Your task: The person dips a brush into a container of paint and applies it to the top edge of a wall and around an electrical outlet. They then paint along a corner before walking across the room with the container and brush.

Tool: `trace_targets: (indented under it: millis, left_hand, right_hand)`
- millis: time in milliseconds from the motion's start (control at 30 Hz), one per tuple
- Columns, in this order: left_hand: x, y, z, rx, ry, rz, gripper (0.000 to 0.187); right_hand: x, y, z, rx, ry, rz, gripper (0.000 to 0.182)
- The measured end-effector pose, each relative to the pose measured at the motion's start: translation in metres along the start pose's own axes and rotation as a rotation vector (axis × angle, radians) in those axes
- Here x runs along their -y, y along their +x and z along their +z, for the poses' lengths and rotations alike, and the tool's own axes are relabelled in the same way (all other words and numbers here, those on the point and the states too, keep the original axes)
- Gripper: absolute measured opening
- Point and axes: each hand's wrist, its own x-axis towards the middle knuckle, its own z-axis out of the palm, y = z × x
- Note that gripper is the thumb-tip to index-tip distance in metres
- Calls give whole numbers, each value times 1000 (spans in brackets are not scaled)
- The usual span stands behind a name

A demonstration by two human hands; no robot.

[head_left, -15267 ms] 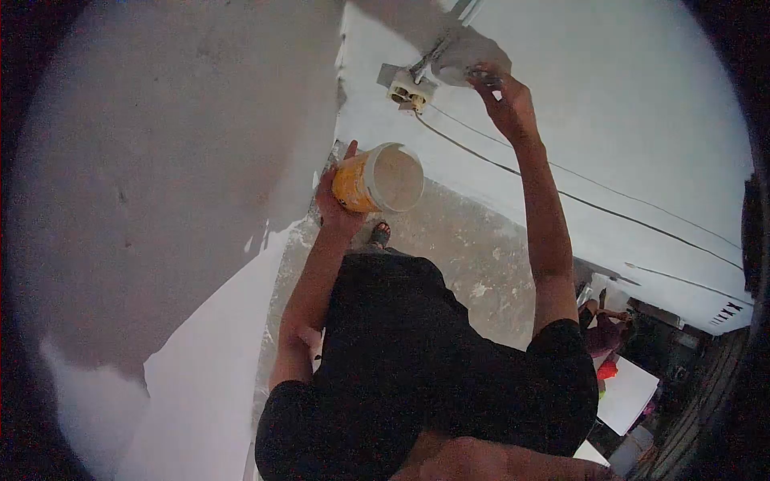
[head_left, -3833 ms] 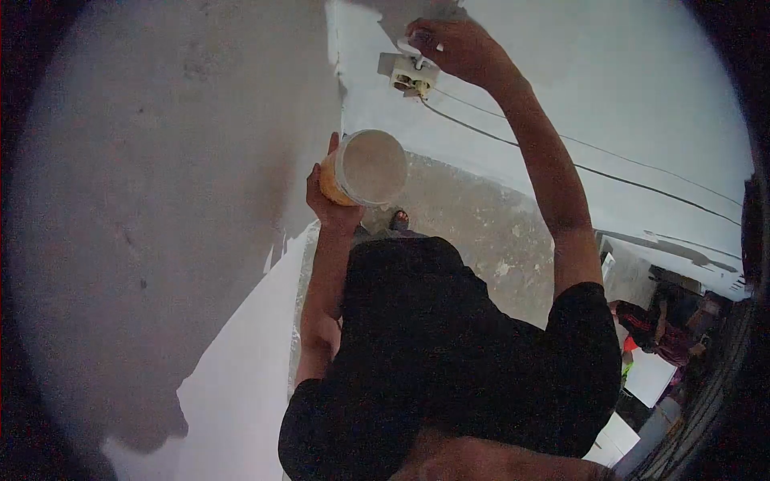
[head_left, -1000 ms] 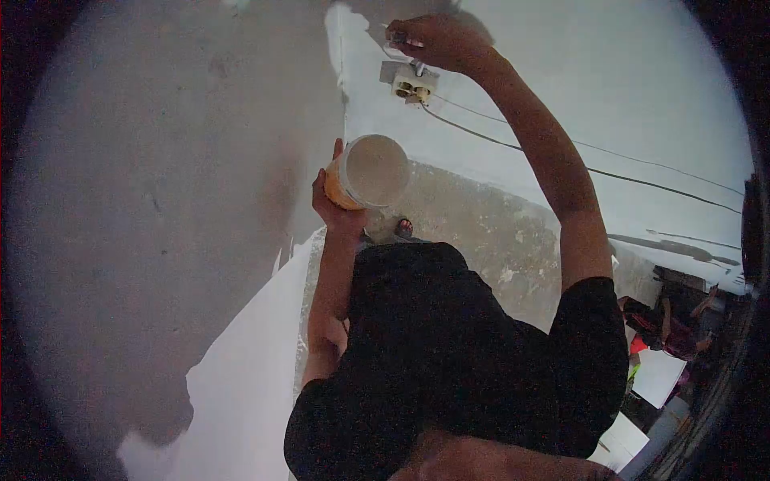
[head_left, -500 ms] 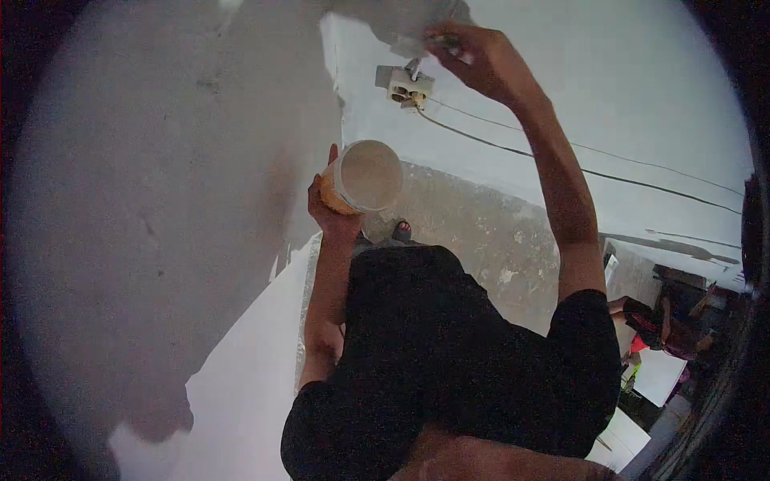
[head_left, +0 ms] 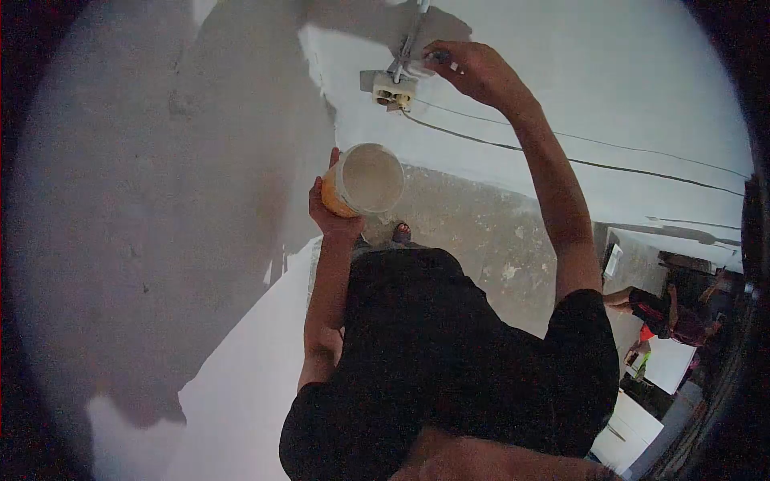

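My left hand (head_left: 335, 216) is wrapped round the side of a round plastic bucket (head_left: 330, 195), whose open top faces me. Pale paint shows inside it. My right hand (head_left: 481, 76) reaches up to the wall, its fingers closed on what looks like a paintbrush (head_left: 439, 57). Its head is blurred and mostly lost against the wall. Just left of and below the brush is a pale socket box (head_left: 393, 92), with a conduit (head_left: 411, 36) running up from it.
Thin cables (head_left: 513, 147) run right from the box along the white wall (head_left: 642, 88). Another wall, partly grey (head_left: 160, 200), stands at left. Bare, stained floor (head_left: 497, 232) lies below, with my foot (head_left: 402, 232) on it. Another person (head_left: 666, 317) is far right, near white panels.
My right hand has moved slightly down and left with the brush, nearer the box. The view has shifted a little, and more of the conduit shows. My left hand still holds the bucket.
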Motion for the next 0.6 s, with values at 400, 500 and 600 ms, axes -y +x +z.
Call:
trace_targets:
  millis: [400, 500, 600]
  left_hand:
    - [-4, -7, 12, -43, 5, 46, 78]
    - [-5, -9, 17, -161, -16, 43, 78]
    - [-7, -7, 4, -67, -31, 69, 78]
  right_hand:
    - [-7, -2, 5, 42, 62, 81, 26]
    - [-10, -3, 6, 8, 156, 41, 25]
    - [-3, -14, -11, -1, 46, 117, 25]
